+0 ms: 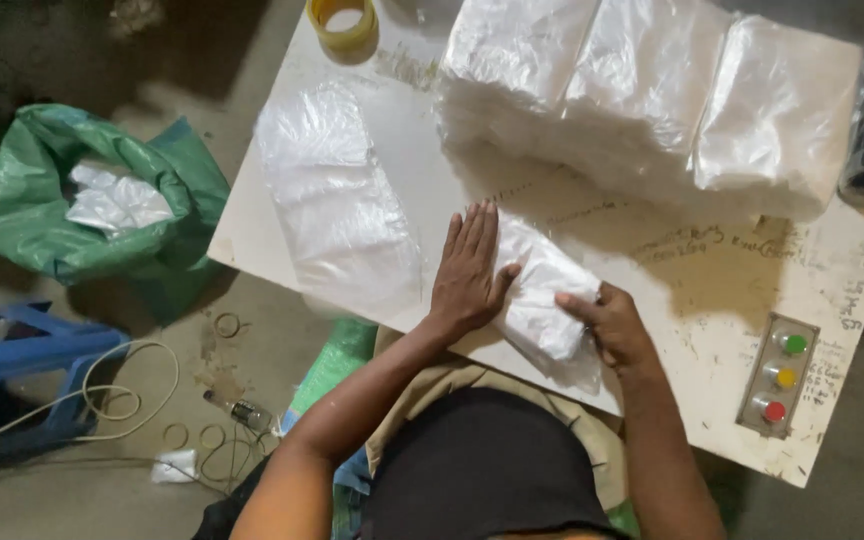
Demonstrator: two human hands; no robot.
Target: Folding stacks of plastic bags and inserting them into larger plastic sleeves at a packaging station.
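Small bag bundle (544, 292) at frame centre, on the surface (712, 290). Left hand (467, 272) flat, released, pressing it; right hand (612, 322) pinching its edge. Likely light, soft, slippery: best held by edges.

My arms are bare from above the elbow down to my left hand (467, 275) and right hand (612, 325); no rings, watch or gloves. I wear dark clothing.

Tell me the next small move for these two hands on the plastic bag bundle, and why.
Probably fold the bundle over once more. The left hand presses flat on the small bundle of clear bags, while the right hand pinches its near end, which looks partly turned up from the white table.
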